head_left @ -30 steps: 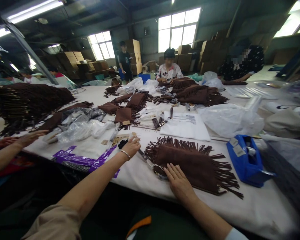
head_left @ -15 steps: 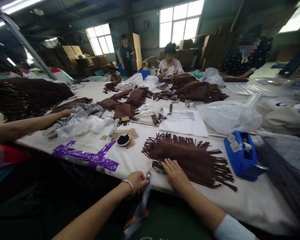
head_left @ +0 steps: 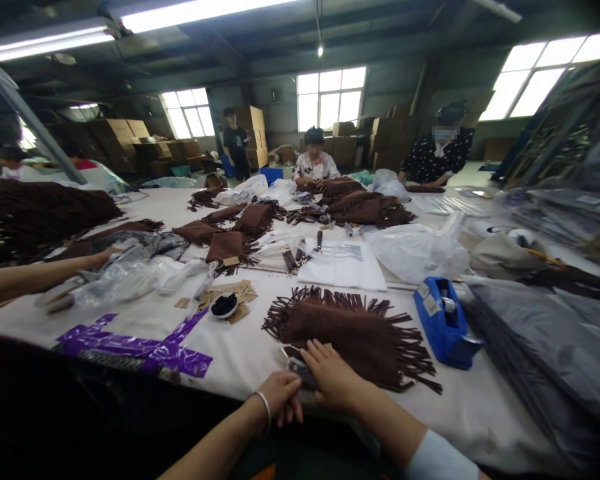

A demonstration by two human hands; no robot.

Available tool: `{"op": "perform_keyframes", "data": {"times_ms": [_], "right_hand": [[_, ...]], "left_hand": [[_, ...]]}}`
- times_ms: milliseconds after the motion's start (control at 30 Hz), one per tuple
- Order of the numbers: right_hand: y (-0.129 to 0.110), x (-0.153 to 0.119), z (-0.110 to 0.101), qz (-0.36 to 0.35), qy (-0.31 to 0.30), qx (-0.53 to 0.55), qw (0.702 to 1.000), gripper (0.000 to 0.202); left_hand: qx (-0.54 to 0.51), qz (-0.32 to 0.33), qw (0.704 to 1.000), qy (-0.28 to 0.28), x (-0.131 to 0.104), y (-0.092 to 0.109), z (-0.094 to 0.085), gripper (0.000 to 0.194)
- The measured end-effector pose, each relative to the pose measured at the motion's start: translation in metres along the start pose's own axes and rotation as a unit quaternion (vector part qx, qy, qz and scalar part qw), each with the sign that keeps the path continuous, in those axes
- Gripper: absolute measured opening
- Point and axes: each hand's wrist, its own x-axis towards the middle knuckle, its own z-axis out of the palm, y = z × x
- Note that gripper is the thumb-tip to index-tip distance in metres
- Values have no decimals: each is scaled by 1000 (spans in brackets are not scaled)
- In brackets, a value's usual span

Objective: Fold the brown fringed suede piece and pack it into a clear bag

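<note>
A dark brown fringed bag (head_left: 345, 333) lies flat on the white-covered table before me. My right hand (head_left: 330, 373) rests palm down on its near left edge, fingers stretched out. Beside that hand, a dark strap in clear plastic (head_left: 301, 371) sits at the bag's near corner, partly covered by my right hand. My left hand (head_left: 280, 396), with a bracelet at the wrist, is closed at the strap's near side; its fingertips seem to pinch the plastic, though the grip is partly hidden.
A blue tape dispenser (head_left: 445, 323) stands right of the bag. A small white dish with black contents (head_left: 225, 307) and purple tape (head_left: 140, 350) are to the left. Further back lie short straps on a white sheet (head_left: 345, 263) and more brown bags (head_left: 225, 247). A co-worker's arm (head_left: 45, 270) reaches in from the left.
The strap, hanging below the table edge from my left hand before, now lies bunched near my right hand. My left hand has come in close to the right one. The view has tilted up.
</note>
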Motion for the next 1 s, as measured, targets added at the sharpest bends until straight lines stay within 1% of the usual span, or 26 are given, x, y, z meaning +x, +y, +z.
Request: {"op": "perform_keyframes", "data": {"times_ms": [67,167,233,300,367,433,500,567,600,700,800,900,1000], "right_hand": [[-4,4,15,34,46,-24,998,82],[-7,11,33,72,144,-47,986,57],[-3,15,34,60,185,-53,979,47],[4,17,26,34,196,-52,979,45],[10,17,14,17,196,-44,980,47],[13,15,3,14,199,-31,979,52],[12,9,-1,9,203,-12,979,58],[10,2,2,5,202,10,979,65],[10,-2,5,5,204,21,979,68],[9,-13,14,10,214,53,975,75],[12,-18,18,-1,212,70,975,82],[15,-17,18,-15,200,71,977,82],[16,-15,21,-21,204,62,977,80]], "left_hand": [[-17,0,1000,15,-7,0,-11,41],[-105,-6,990,89,-16,5,-30,48],[-173,-8,975,139,-19,11,-39,52],[-231,-6,959,163,-19,18,-44,56],[-284,-10,947,153,-17,24,-44,59],[-338,-4,935,109,-12,30,-40,58],[-389,24,919,55,-1,36,-34,51],[-427,49,902,27,14,42,-27,41],[-440,51,896,28,23,44,-25,36],[-457,37,887,58,51,50,-20,23],[-466,45,880,76,72,54,-21,21],[-472,62,874,93,79,57,-24,29],[-490,95,861,101,74,58,-27,35]]}}
